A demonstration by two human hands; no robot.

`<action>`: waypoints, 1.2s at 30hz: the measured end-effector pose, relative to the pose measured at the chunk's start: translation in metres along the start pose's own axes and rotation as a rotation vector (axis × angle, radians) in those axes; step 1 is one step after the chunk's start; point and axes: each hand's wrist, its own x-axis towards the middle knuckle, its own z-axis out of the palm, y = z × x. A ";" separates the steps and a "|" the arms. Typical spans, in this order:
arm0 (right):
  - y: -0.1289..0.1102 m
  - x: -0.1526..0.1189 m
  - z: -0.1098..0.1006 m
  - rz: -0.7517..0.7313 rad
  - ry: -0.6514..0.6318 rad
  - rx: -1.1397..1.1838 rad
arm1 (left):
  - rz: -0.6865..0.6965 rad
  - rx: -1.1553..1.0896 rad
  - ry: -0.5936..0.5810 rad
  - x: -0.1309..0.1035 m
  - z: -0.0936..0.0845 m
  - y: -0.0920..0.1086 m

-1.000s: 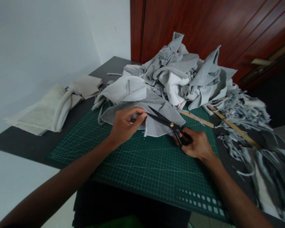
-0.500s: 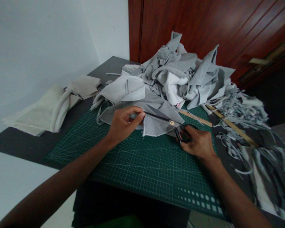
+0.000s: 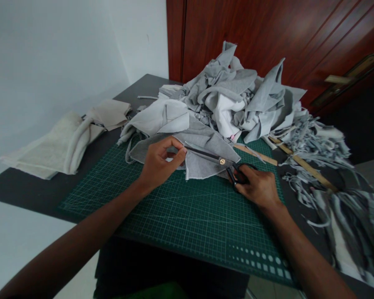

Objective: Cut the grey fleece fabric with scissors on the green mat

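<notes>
My right hand (image 3: 259, 184) grips the black handles of a pair of scissors (image 3: 222, 161), whose blades point left across a grey fabric piece (image 3: 204, 168). The blades are nearly closed, and their tips reach close to my left fingertips. My left hand (image 3: 163, 162) pinches the edge of that grey fabric between thumb and forefinger. The fabric lies over the far part of a green cutting mat (image 3: 187, 211), one corner hanging toward me. My left hand covers part of it.
A large heap of grey and white fabric (image 3: 237, 91) rises behind. Thin fabric strips (image 3: 321, 141) pile at the right beside a wooden ruler (image 3: 305, 165). Folded cream cloth (image 3: 46, 145) lies left. A wooden strip (image 3: 257, 154) rests near the scissors. The wall and door border the table.
The scissor blades have closed from a wider opening along the grey fabric. Both hands stay almost in place; the whole view has shifted slightly.
</notes>
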 end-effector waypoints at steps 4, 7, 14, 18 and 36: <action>0.000 0.000 0.000 -0.018 -0.009 -0.015 | -0.022 -0.028 -0.006 0.000 0.000 -0.003; 0.000 0.001 -0.001 -0.015 -0.002 -0.013 | -0.027 -0.015 -0.004 0.000 0.000 -0.003; -0.002 0.002 -0.003 0.014 0.019 0.032 | -0.051 0.010 -0.047 -0.002 0.001 0.000; 0.001 0.002 -0.003 0.068 0.009 0.089 | -0.035 0.026 -0.023 -0.002 0.002 -0.001; -0.001 0.002 -0.005 0.058 -0.076 0.106 | 0.058 0.076 -0.002 -0.001 -0.002 -0.003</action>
